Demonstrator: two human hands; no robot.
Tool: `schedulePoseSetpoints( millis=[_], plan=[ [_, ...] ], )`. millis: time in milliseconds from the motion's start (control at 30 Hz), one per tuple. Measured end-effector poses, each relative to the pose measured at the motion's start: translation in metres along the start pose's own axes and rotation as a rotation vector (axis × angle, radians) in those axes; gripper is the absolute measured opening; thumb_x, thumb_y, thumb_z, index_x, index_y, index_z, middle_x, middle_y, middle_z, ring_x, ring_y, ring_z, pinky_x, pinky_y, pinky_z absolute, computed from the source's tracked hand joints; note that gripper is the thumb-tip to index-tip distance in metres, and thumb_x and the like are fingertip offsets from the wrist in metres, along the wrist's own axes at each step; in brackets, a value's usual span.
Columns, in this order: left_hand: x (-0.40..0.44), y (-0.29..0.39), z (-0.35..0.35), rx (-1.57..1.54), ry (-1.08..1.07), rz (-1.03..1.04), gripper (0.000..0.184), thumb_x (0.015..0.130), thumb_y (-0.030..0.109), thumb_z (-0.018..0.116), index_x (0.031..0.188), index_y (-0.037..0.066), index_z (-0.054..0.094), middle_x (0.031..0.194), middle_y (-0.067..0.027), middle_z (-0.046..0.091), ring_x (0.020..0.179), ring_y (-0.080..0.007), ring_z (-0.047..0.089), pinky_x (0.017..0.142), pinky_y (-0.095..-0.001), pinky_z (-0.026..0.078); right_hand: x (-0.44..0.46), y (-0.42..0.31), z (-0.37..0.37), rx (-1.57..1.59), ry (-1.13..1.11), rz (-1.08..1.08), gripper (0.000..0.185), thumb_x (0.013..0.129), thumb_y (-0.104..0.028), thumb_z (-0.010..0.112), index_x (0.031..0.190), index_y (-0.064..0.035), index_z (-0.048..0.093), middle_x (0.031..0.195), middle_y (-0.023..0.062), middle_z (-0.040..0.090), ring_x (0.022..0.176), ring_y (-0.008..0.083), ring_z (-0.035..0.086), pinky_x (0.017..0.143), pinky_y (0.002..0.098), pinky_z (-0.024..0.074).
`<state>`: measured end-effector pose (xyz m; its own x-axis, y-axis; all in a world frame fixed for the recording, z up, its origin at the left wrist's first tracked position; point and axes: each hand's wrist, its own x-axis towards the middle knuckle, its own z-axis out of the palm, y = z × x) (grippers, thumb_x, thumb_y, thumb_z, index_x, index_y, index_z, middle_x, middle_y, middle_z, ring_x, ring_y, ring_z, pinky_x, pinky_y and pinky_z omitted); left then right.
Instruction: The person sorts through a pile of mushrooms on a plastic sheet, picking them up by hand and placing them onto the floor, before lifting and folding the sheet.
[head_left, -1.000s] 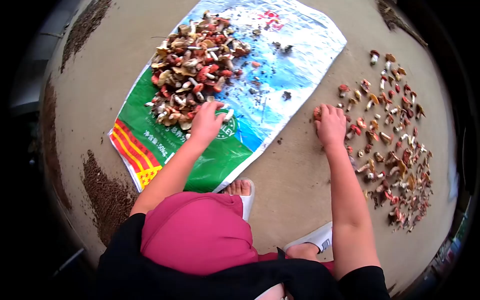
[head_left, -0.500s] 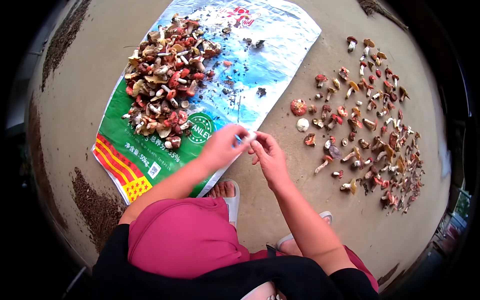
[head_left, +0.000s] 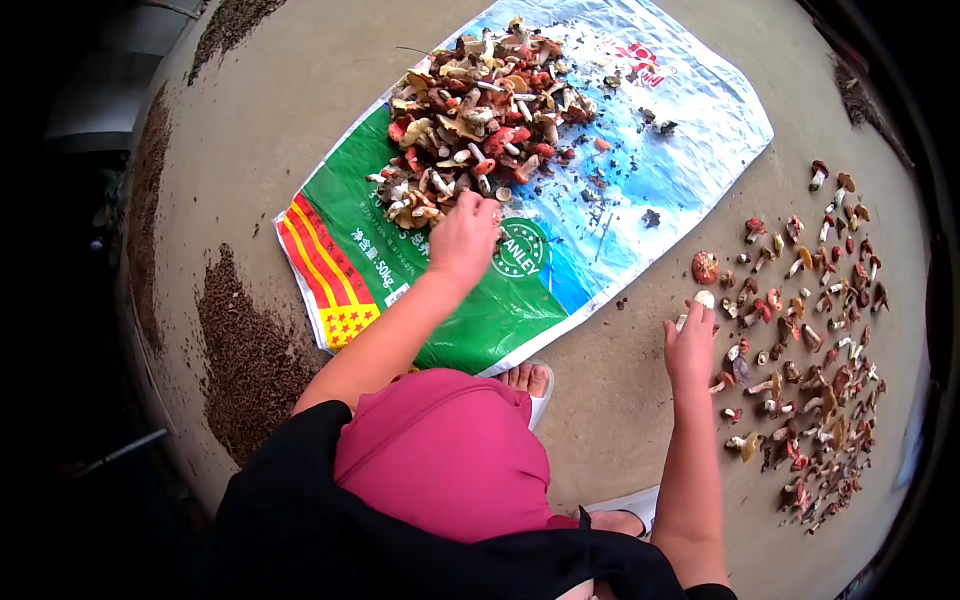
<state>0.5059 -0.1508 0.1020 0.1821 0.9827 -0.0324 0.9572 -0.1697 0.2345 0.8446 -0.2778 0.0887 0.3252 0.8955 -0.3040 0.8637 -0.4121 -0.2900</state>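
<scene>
A heap of red, brown and cream mushrooms (head_left: 470, 120) lies on a printed green, blue and white sack (head_left: 500, 320) spread on the ground. My left hand (head_left: 465, 240) is at the heap's lower edge, its fingers bent against the mushrooms; what they pinch, if anything, is too small to tell. To the right, my right hand (head_left: 690, 345) is at the left side of many mushrooms (head_left: 800, 380) laid out on the ground. A whitish piece shows between its thumb and fingers, and a round white mushroom (head_left: 704, 299) is at its fingertips.
Dark brown granules (head_left: 245, 360) lie on the concrete ground (head_left: 610, 400) at the left. Bits of dark debris (head_left: 652, 218) are scattered on the sack. My sandalled feet stand below the sack. A dry stick or root (head_left: 870, 110) lies at the upper right.
Half a second ago my hands were together near the sack's lower right edge. Now they are apart, the left at the heap and the right by the laid-out mushrooms. The view has shifted.
</scene>
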Motion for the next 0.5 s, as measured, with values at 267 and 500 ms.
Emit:
schedulePoseSetpoints(
  millis=[267,500],
  plan=[
    [0.003,-0.042,0.014,0.26,0.056,0.049,0.026,0.08,0.012,0.062,0.104,0.02,0.063,0.101,-0.0097,0.053,0.084,-0.03,0.063,0.068,-0.0427,0.053,-0.02,-0.045,-0.003,0.197,-0.007,-0.155,0.04,0.087,-0.013,0.066,0.125,-0.0088,0.05,0.124,0.0137,0.053,0.105,0.0349,0.06,0.083,0.0416,0.0522],
    [0.011,-0.043,-0.012,-0.169,-0.072,-0.091,0.027,0.078,0.013,0.069,0.104,0.017,0.066,0.098,-0.0082,0.055,0.079,-0.0244,0.064,0.068,-0.0387,0.053,-0.018,-0.065,-0.015,0.357,-0.058,-0.182,0.034,0.089,-0.01,0.064,0.121,-0.0084,0.055,0.114,0.0113,0.059,0.082,0.0264,0.065,0.074,0.0363,0.0527]
  ],
)
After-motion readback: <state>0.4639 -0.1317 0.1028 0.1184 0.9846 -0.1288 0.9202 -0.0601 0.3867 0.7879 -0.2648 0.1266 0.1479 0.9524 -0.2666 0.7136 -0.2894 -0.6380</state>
